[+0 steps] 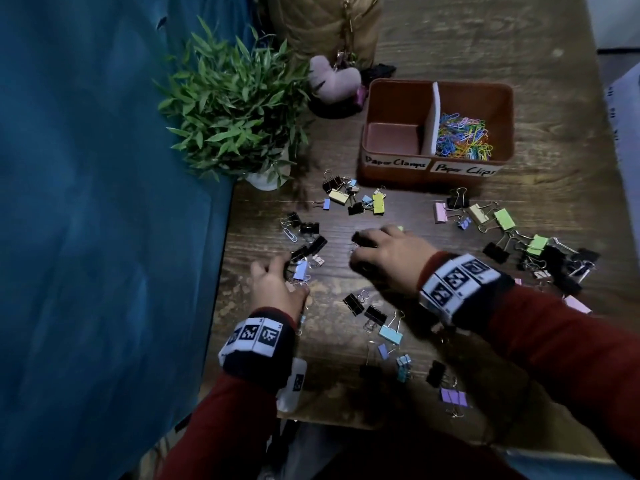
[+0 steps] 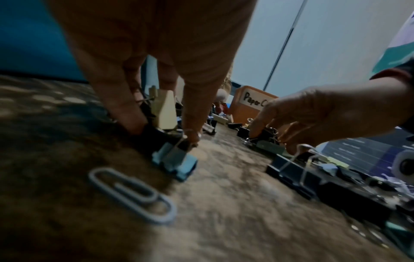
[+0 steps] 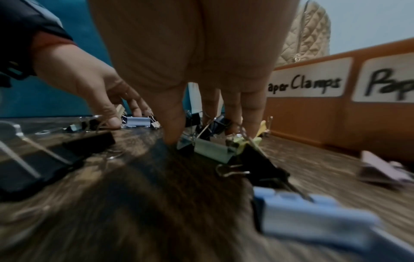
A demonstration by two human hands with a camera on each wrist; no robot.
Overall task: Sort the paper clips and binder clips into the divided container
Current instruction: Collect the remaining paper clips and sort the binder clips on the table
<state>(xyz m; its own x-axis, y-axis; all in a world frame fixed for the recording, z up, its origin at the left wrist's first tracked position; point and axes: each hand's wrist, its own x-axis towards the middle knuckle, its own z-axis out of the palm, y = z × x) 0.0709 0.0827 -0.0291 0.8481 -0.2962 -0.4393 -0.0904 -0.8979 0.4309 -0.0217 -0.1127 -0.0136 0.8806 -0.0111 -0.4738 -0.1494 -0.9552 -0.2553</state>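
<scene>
An orange divided container [image 1: 429, 176] stands at the back; its left compartment, labelled Paper Clamps, holds nothing, and the right one holds coloured paper clips [image 1: 462, 136]. Binder clips of several colours lie scattered over the wooden table [image 1: 346, 233]. My left hand [image 1: 287, 268] pinches a small bunch of them: a black one and a light blue binder clip [image 2: 174, 159]. My right hand [image 1: 356, 251] curls its fingers round another bunch, with a green binder clip [image 3: 212, 148] and black ones under the fingers [image 3: 171, 124]. A white paper clip [image 1: 290, 234] lies loose near the left hand.
A potted plant [image 1: 235, 109] stands at the back left, with a pink plush toy [image 1: 332, 77] and a quilted bag [image 1: 311, 26] behind the container. The table's left edge meets a blue drop. More binder clips [image 1: 540, 251] crowd the right side and the near part of the table.
</scene>
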